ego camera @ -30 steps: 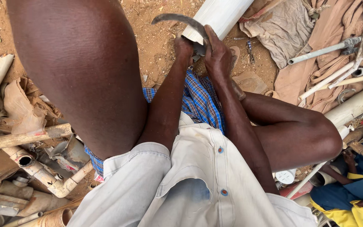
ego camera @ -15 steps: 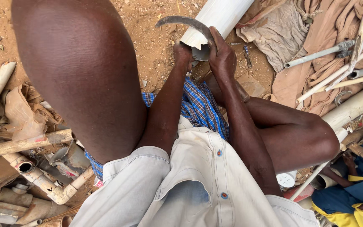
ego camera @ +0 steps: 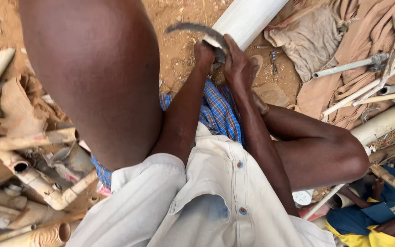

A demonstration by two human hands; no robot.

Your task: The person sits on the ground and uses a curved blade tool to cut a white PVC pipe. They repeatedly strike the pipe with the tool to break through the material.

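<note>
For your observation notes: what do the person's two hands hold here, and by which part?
Both the left hand and right hand grip a curved dark blade at its near end, against the end of a white pipe.

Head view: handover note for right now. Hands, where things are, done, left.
Left hand and right hand: both closed on a curved dark blade at the near end of the white pipe.
Pipe lies on the dirt, running away toward the top of the frame.
Done: blade set against the pipe end; any cut is hidden.
Left: cannot tell.
Nearby: scrap pipe fittings at left, brown cloth at right.
</note>
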